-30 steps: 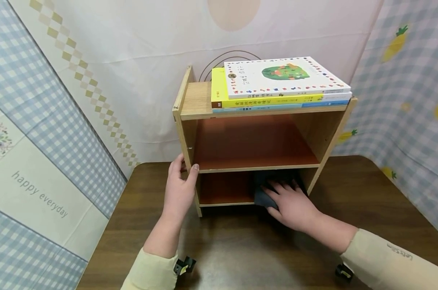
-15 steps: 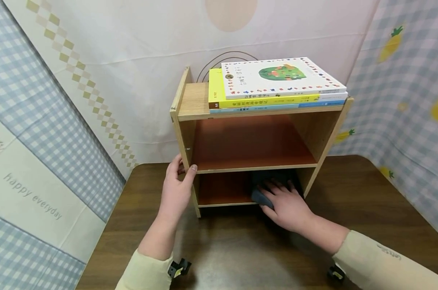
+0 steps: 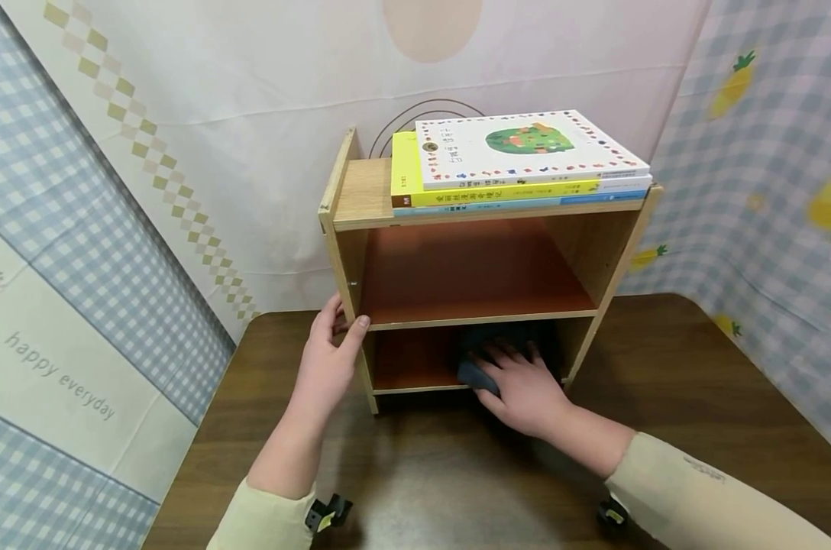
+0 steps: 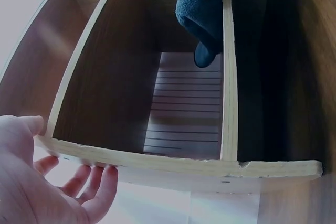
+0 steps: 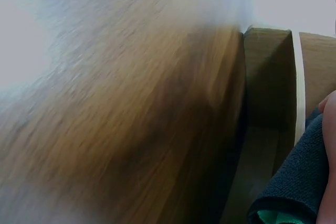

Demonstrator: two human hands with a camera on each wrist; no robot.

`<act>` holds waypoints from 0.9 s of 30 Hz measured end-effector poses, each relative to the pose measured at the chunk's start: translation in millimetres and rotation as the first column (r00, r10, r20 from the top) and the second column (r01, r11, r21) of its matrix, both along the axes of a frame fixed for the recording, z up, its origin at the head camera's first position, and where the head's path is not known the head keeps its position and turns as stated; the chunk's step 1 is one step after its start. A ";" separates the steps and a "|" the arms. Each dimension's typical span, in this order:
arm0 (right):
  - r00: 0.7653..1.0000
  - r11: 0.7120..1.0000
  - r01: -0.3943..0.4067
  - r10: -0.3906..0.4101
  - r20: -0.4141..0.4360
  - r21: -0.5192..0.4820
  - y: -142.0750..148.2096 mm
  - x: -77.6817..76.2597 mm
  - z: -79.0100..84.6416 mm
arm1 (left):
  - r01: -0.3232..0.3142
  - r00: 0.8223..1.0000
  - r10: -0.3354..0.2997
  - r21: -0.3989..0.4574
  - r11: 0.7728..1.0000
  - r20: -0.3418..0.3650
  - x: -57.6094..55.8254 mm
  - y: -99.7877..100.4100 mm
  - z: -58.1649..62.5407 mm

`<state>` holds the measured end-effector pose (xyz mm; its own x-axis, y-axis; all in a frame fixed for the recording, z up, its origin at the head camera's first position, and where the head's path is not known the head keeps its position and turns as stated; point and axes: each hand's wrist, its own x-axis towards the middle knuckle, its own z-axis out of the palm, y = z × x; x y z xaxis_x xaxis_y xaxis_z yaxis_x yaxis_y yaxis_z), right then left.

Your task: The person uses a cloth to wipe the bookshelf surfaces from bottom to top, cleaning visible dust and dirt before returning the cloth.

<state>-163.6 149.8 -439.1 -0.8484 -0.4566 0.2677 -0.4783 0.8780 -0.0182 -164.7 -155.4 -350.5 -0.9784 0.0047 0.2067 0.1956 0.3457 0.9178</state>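
Nearest: cream left sleeve (image 3: 267,516) and right sleeve (image 3: 704,489), black wrist units (image 3: 329,513) by the cuffs. Print on the right one was too blurred to read.
Bench (image 3: 409,489): brown wood-grain top, dull glare toward the near edge, far corners rounded.
Right hand (image 3: 525,393) had its fingers spread apart over a dark blue-grey cloth (image 3: 477,374), pressing it onto the bottom shelf (image 3: 415,359) at the front edge. Right wrist view showed a green patch (image 5: 278,216) inside a cloth fold.
Left hand (image 3: 324,363) was clamped on the left side panel (image 3: 341,260), thumb at the front edge, fingers against the outer face.
Wooden shelf unit (image 3: 484,318) stood toward the bench's far edge, between the rounded corners. Reddish-brown shelf surfaces, pale edges.
Top board (image 3: 363,183) carried three flat books, clear of its left end: blue book (image 3: 484,207) lowest, yellow book (image 3: 405,168) next, white book (image 3: 470,145) uppermost. Yellow spine read 爱丽丝漫游奇境记, brown block at its left end. White cover: Chinese title, hard to make out, plus a green picture and a border of small coloured motifs. Blue spine lettering too small.
Behind: white fabric backdrop (image 3: 285,92) with peach circle (image 3: 432,27) and olive diamonds (image 3: 164,183). Left: blue-and-white gingham drape (image 3: 17,130), white panel (image 3: 58,374) reading "happy everyday". Right: gingham drape with yellow pineapples (image 3: 730,92).
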 end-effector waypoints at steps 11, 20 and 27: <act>0.999 0.999 -0.033 0.033 0.021 -0.010 -30.7 -3.4 0.3 | 0.005 0.998 -0.001 0.068 0.998 -0.065 -1.3 -6.7 14.0; 0.997 0.999 -0.050 0.051 0.051 -0.008 -54.0 -3.9 5.1 | 0.019 0.987 0.000 0.117 0.993 -0.163 -2.9 -6.7 31.0; 0.996 0.998 -0.062 0.063 0.063 -0.016 -63.7 -5.8 5.2 | 0.022 0.978 -0.006 0.072 0.997 -0.207 -7.2 -6.5 46.9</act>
<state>-169.3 86.1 -434.0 -0.8336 -0.5061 0.2213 -0.5300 0.8457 -0.0621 -172.0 -161.9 -303.6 -0.9145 -0.0045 0.4045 0.3878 0.2747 0.8799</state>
